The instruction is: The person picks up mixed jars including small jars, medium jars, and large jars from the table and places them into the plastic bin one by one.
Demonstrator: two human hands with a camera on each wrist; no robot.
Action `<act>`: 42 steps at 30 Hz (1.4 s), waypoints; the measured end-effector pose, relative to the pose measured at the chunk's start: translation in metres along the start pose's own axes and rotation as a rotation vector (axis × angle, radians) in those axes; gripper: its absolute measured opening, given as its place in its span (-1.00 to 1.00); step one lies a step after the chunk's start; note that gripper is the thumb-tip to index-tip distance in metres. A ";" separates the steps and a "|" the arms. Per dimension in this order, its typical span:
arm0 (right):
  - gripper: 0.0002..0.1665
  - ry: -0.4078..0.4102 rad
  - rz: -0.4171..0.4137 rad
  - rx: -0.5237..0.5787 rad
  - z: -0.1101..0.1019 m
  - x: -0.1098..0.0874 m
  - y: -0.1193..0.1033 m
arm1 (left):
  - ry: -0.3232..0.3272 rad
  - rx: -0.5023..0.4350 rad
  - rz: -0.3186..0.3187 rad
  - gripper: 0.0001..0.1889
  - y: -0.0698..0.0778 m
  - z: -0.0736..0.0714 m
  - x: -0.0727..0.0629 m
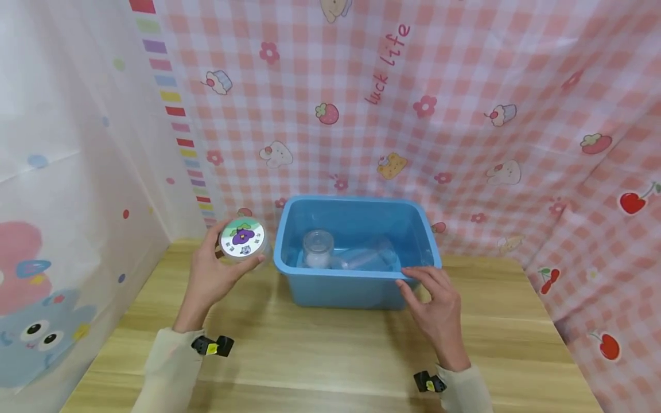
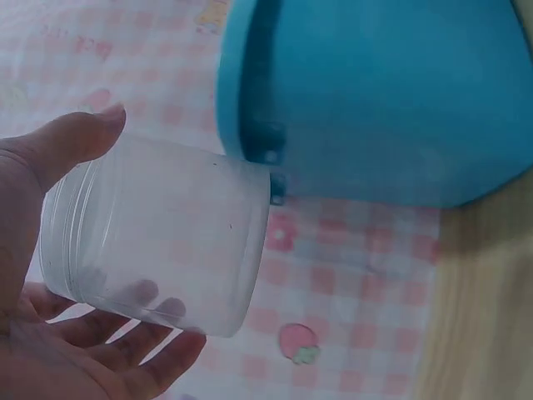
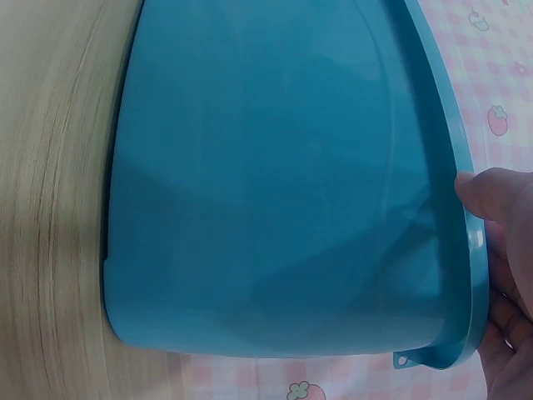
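My left hand point(image 1: 214, 278) grips a clear plastic jar point(image 2: 166, 233) around its side, left of the blue bin and above the table. The jar's round lid point(image 1: 241, 236) carries a white and green label with a purple picture, and no contents show through the wall in the left wrist view. At the front right corner of the blue bin point(image 1: 356, 289), my right hand point(image 1: 436, 304) holds the rim, thumb outside and fingers over the edge. Inside the bin a clear lidded jar point(image 1: 318, 248) stands at the left; a clear bottle-like container point(image 1: 364, 256) lies beside it.
The bin stands on a wood-grain table point(image 1: 320, 355), close to a pink checked cloth point(image 1: 361, 115) hanging behind. A white patterned curtain point(image 1: 77, 172) hangs at the left. Dark camera mounts point(image 1: 213, 346) sit on both wrists.
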State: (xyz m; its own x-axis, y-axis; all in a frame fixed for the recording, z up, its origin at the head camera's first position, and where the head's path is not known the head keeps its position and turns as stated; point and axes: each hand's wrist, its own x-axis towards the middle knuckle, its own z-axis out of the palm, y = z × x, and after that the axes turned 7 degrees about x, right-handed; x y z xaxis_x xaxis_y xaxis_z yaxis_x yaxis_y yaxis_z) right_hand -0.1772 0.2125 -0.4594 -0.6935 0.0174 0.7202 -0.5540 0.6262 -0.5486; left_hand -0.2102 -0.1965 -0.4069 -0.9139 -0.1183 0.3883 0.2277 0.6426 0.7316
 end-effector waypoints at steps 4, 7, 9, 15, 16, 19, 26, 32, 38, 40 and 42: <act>-0.64 -0.008 0.003 0.008 -0.001 -0.001 0.000 | 0.031 0.012 0.067 0.00 0.009 -0.002 0.002; -0.65 -0.007 0.001 0.005 -0.001 -0.002 -0.001 | 0.041 0.027 0.101 0.01 0.016 -0.003 0.004; -0.65 -0.004 -0.003 0.008 -0.001 -0.002 0.000 | 0.042 0.033 0.114 0.02 0.021 -0.003 0.005; -0.65 0.007 -0.028 0.017 0.001 -0.002 0.001 | 0.018 0.033 0.122 0.00 0.034 -0.004 0.009; -0.65 0.009 -0.028 0.020 0.001 -0.002 0.001 | 0.014 0.036 0.126 0.00 0.036 -0.003 0.009; -0.65 0.012 -0.028 0.026 0.001 -0.002 0.001 | 0.008 0.040 0.143 0.02 0.042 -0.001 0.010; -0.65 -0.016 0.011 0.026 -0.001 -0.001 0.000 | -0.002 0.023 0.197 0.05 0.050 0.009 0.012; -0.65 -0.023 0.030 0.021 -0.002 0.000 -0.002 | -0.009 0.023 0.261 0.03 0.055 0.019 0.013; -0.63 -0.003 0.002 0.024 0.000 -0.001 0.001 | -0.036 -0.003 0.291 0.01 0.060 0.026 0.015; -0.62 0.002 -0.004 0.027 0.000 -0.002 0.002 | -0.052 -0.016 0.286 0.02 0.062 0.028 0.016; -0.62 0.004 -0.010 0.027 0.001 -0.002 0.003 | -0.065 -0.021 0.271 0.03 0.063 0.031 0.016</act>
State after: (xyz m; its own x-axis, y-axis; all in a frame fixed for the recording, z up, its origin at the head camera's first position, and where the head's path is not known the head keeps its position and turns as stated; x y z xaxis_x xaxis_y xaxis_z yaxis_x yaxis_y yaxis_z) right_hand -0.1777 0.2136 -0.4626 -0.6863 0.0147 0.7272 -0.5728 0.6052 -0.5528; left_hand -0.2205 -0.1346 -0.3715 -0.8384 0.1051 0.5348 0.4727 0.6286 0.6176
